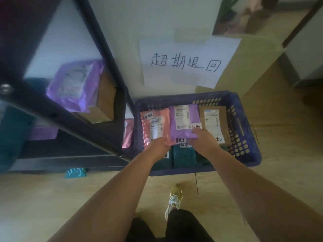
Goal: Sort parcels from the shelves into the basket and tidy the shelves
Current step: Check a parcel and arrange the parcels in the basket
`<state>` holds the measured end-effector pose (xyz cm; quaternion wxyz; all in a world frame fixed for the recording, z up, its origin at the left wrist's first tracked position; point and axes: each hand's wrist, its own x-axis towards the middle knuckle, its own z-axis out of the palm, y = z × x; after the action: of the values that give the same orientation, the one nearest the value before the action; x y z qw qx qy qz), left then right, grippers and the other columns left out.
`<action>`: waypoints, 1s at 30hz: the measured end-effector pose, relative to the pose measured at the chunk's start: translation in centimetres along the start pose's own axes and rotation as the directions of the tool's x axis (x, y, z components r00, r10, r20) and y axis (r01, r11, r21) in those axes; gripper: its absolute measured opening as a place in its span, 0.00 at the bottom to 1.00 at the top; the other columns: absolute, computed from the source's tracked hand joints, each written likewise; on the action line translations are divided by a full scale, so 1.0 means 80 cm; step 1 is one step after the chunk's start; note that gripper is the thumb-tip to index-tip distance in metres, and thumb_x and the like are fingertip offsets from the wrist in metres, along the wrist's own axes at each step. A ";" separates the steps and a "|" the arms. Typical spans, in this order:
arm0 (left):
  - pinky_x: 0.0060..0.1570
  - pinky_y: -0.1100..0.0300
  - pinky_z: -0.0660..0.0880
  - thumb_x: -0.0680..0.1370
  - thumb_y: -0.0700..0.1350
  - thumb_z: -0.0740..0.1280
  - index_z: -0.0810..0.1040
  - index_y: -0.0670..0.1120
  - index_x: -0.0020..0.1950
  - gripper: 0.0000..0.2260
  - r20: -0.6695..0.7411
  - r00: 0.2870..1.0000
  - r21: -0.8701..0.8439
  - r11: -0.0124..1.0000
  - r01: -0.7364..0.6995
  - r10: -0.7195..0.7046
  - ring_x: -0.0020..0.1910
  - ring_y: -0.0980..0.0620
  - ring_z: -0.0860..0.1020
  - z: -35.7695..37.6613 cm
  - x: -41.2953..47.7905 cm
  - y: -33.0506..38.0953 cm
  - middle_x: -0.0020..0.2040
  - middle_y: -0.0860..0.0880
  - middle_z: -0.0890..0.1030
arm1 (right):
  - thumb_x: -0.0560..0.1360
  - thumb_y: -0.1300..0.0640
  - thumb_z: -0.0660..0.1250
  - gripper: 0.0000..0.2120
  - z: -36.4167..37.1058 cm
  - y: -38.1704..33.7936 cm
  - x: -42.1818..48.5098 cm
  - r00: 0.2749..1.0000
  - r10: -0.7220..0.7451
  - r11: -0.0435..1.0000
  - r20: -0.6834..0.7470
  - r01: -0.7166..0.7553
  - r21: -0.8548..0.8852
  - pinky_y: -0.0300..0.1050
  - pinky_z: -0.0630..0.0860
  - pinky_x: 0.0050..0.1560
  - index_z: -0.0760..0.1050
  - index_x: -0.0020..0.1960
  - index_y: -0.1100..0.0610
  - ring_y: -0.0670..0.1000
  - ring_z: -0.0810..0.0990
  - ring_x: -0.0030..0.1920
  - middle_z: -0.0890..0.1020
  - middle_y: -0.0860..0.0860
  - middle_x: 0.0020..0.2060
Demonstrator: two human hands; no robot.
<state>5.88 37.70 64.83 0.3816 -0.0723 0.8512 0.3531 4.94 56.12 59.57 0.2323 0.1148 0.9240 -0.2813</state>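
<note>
1. A black shelf rack (57, 109) fills the left side. On one shelf a purple mailer (73, 86) lies on top of a cardboard box (103, 102). Lower down sit a second purple bag (43, 133) and, at the far left, a blurred teal bag (12, 137).
2. A small teal packet (75, 172) lies on the wooden floor just in front of the rack.
3. A pink bag (128, 133) stands between the rack and the basket, outside the basket's left wall.
4. The blue basket (248, 147) sits on the floor against the wall. In its far half three parcels lie side by side: a pink parcel (153, 124) on the left, a purple parcel (183, 123) in the middle and a brown parcel (213, 123) on the right. Each carries a printed label and a small handwritten tag. A teal parcel (183, 154) lies nearer the person, partly under them.
5. The left hand (160, 145) reaches into the basket and pinches the near corner of the pink parcel.
6. A yellow-and-white shoe (174, 196) stands on the floor below the basket.
7. A handwritten paper sign (185, 63) hangs on the wall above the basket.
8. The right hand (204, 138) grips the near edge of the purple parcel, fingers curled over its top.
9. A tall cardboard carton (253, 63) stands behind the basket to the right.
</note>
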 end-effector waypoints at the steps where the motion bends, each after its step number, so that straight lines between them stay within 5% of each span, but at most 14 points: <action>1: 0.56 0.55 0.74 0.83 0.45 0.59 0.70 0.42 0.72 0.18 0.003 1.000 0.004 1.000 0.006 -0.006 0.58 0.44 0.76 -0.001 -0.005 -0.007 0.62 0.44 0.77 | 0.79 0.55 0.64 0.18 0.001 -0.006 -0.011 1.000 -0.020 1.000 0.008 0.021 -0.021 0.49 0.80 0.54 0.73 0.69 0.54 0.52 0.80 0.53 0.77 0.53 0.63; 6: 0.65 0.57 0.70 0.82 0.41 0.62 0.76 0.44 0.68 0.15 -0.057 0.997 0.043 0.997 -0.057 0.059 0.67 0.45 0.74 -0.026 -0.054 -0.049 0.67 0.44 0.76 | 0.80 0.52 0.64 0.14 0.017 -0.062 -0.068 0.991 -0.136 0.984 0.000 0.135 -0.113 0.41 0.72 0.44 0.78 0.63 0.55 0.49 0.77 0.50 0.81 0.51 0.58; 12: 0.59 0.50 0.77 0.81 0.42 0.62 0.78 0.38 0.64 0.14 -0.095 0.995 0.020 1.000 -0.010 0.012 0.60 0.40 0.78 -0.061 -0.128 -0.137 0.62 0.39 0.79 | 0.77 0.52 0.69 0.16 0.081 -0.138 -0.147 0.970 -0.232 0.961 0.074 0.240 -0.137 0.44 0.75 0.51 0.79 0.63 0.54 0.53 0.81 0.54 0.81 0.52 0.58; 16: 0.55 0.54 0.79 0.81 0.39 0.63 0.73 0.38 0.69 0.16 -0.097 0.995 -0.155 0.988 0.010 -0.026 0.51 0.46 0.80 -0.111 -0.194 -0.224 0.66 0.38 0.76 | 0.76 0.52 0.69 0.15 0.122 -0.223 -0.211 0.938 -0.331 0.920 0.106 0.346 -0.184 0.45 0.73 0.50 0.79 0.62 0.54 0.55 0.80 0.57 0.80 0.52 0.57; 18: 0.59 0.59 0.76 0.79 0.39 0.66 0.74 0.39 0.68 0.17 -0.135 0.989 -0.286 0.958 0.026 -0.068 0.58 0.47 0.79 -0.142 -0.218 -0.256 0.66 0.40 0.77 | 0.78 0.52 0.68 0.16 0.133 -0.260 -0.233 0.931 -0.343 0.912 0.123 0.361 -0.195 0.43 0.69 0.49 0.77 0.65 0.53 0.54 0.78 0.58 0.77 0.52 0.59; 19: 0.60 0.60 0.75 0.76 0.40 0.70 0.77 0.40 0.65 0.17 -0.201 0.980 -0.014 1.000 -0.019 0.016 0.60 0.47 0.79 -0.157 -0.236 -0.279 0.64 0.42 0.79 | 0.78 0.52 0.68 0.17 0.142 -0.283 -0.246 0.924 -0.363 0.903 0.122 0.381 -0.199 0.41 0.67 0.49 0.76 0.66 0.52 0.53 0.78 0.59 0.77 0.51 0.60; 20: 0.59 0.62 0.74 0.74 0.40 0.72 0.79 0.40 0.63 0.17 -0.310 0.948 0.072 0.996 -0.049 0.069 0.62 0.47 0.78 -0.177 -0.257 -0.304 0.62 0.42 0.80 | 0.78 0.51 0.68 0.17 0.155 -0.312 -0.260 0.911 -0.395 0.889 0.122 0.412 -0.198 0.41 0.67 0.50 0.76 0.66 0.52 0.52 0.78 0.60 0.76 0.51 0.61; 22: 0.54 0.65 0.70 0.79 0.40 0.65 0.76 0.42 0.68 0.16 -0.280 0.959 -0.189 0.982 -0.013 -0.041 0.68 0.50 0.73 -0.204 -0.286 -0.324 0.69 0.45 0.75 | 0.78 0.51 0.69 0.18 0.163 -0.349 -0.278 0.887 -0.445 0.868 0.120 0.460 -0.187 0.39 0.68 0.52 0.76 0.66 0.52 0.52 0.78 0.60 0.77 0.51 0.63; 25: 0.41 0.73 0.63 0.81 0.44 0.63 0.77 0.43 0.66 0.15 -0.509 0.861 -0.102 0.992 -0.075 0.013 0.65 0.49 0.75 -0.264 -0.330 -0.359 0.66 0.45 0.78 | 0.77 0.53 0.70 0.18 0.177 -0.424 -0.308 0.827 -0.547 0.807 0.131 0.563 -0.181 0.42 0.72 0.61 0.77 0.66 0.55 0.53 0.78 0.62 0.77 0.53 0.63; 30: 0.62 0.57 0.72 0.81 0.42 0.62 0.76 0.42 0.67 0.15 -0.633 0.774 -0.099 0.993 -0.066 -0.012 0.65 0.45 0.76 -0.357 -0.397 -0.401 0.66 0.42 0.77 | 0.78 0.52 0.68 0.20 0.176 -0.553 -0.346 0.682 -0.716 0.647 0.148 0.729 -0.225 0.44 0.69 0.64 0.74 0.69 0.53 0.52 0.75 0.66 0.74 0.52 0.67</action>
<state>23.54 -9.46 82.66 0.0637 -0.1964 0.9089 0.3624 18.90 9.71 83.54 0.1352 -0.3012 0.9163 -0.2267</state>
